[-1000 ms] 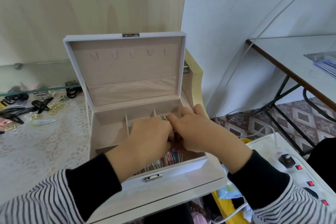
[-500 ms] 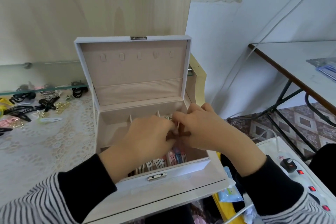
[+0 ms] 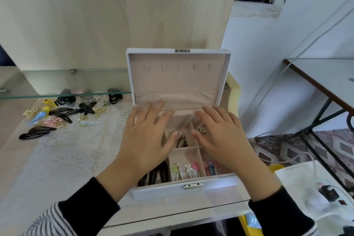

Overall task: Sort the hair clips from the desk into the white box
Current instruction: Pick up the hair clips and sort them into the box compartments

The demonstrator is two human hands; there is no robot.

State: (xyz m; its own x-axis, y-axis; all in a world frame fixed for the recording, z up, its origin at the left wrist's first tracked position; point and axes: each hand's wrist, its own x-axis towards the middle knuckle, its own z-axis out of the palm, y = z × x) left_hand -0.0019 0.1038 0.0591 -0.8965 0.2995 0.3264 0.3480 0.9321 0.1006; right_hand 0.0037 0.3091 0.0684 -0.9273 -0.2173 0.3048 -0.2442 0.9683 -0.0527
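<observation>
The white box (image 3: 210,188) stands at the near right edge of the desk (image 3: 67,149) with its lid upright, and the view of its compartments has opened up. Half a second ago both hands were bunched together over the middle of the box, fingers curled as if working on something small. Now the left hand (image 3: 147,140) and the right hand (image 3: 224,134) have drawn apart and hover flat over the box's left and right sides, fingers straight and spread, holding nothing. That suggests the last clip has been released. A loose pile of hair clips (image 3: 63,113) waits on the far left of the desk, so sorting is unfinished. Inside, black clips (image 3: 157,175) fill the near left compartment, pastel clips (image 3: 184,171) the near middle, and a small dark clip (image 3: 181,141) lies in the far middle.
</observation>
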